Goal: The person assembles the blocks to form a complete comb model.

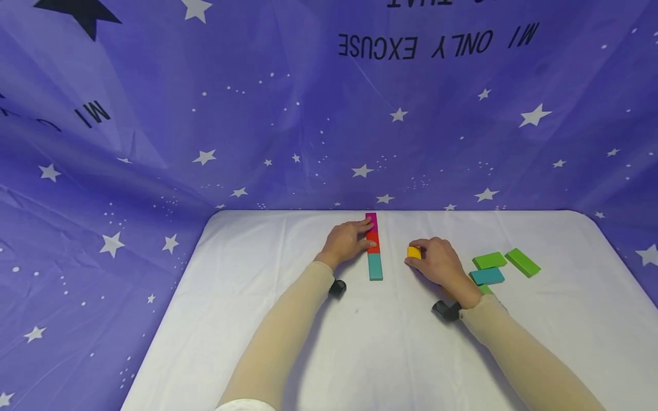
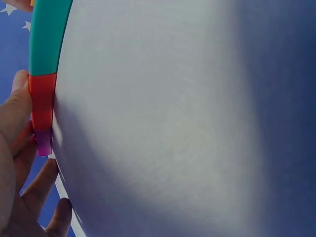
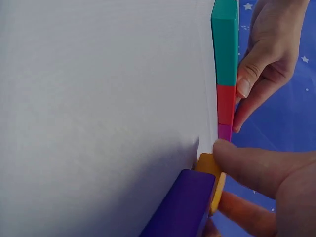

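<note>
A straight row of blocks lies on the table: magenta [image 1: 371,217], red [image 1: 374,235] and teal [image 1: 376,267], end to end. My left hand [image 1: 343,242] rests against the row's left side, thumb at the red block and a finger at the magenta one. In the left wrist view its other fingers are spread past the magenta end [image 2: 43,143]. To the right of the row, my right hand [image 1: 437,261] pinches a yellow block [image 1: 413,253] between thumb and fingers. A purple block [image 3: 180,202] shows close beside the yellow one in the right wrist view; the head view hides it.
Several green blocks [image 1: 523,262] and a blue block [image 1: 486,277] lie to the right of my right hand, one green piece partly behind the wrist. The white-covered table [image 1: 385,348] ends at a purple star-patterned cloth [image 1: 308,131] behind.
</note>
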Tool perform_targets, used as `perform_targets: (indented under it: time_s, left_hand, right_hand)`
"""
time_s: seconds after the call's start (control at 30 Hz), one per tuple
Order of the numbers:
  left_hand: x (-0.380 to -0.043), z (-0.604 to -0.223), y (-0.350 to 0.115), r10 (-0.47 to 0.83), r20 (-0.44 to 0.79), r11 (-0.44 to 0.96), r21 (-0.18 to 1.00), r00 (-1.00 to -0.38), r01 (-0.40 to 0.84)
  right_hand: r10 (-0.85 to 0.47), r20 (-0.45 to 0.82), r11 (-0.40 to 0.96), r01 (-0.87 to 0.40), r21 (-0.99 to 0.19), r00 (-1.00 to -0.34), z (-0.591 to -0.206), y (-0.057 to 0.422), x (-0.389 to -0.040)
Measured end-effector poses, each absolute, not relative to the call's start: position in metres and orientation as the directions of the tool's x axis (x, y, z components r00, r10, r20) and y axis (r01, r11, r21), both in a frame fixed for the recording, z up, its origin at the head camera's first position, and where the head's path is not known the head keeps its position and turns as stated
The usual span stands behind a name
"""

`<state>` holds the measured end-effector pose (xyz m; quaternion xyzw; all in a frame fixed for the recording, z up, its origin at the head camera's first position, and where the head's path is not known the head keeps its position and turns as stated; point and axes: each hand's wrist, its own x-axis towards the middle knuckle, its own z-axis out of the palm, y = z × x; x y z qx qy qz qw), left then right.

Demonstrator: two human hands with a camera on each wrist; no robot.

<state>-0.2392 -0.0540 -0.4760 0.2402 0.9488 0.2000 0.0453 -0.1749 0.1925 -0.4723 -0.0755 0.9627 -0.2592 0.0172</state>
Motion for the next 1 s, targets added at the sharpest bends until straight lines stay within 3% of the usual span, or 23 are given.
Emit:
perform_targets:
  time_s: [0.3, 1.0]
  left_hand:
    - [-0.238, -0.476, -0.053, 0.478, 0.018, 0.800, 0.404, -0.878, 0.444]
    - [-0.241, -0.477, -0.054, 0.475, 0.022, 0.796, 0.415, -0.880, 0.440]
  right_hand:
    - [-0.067, -0.006, 0.814, -0.051, -0.579, -0.998, -0.471, 0.190, -0.168]
    - [-0.110, 0.127, 0.780, -0.164, -0.604, -0.986, -0.458, 0.164, -0.136]
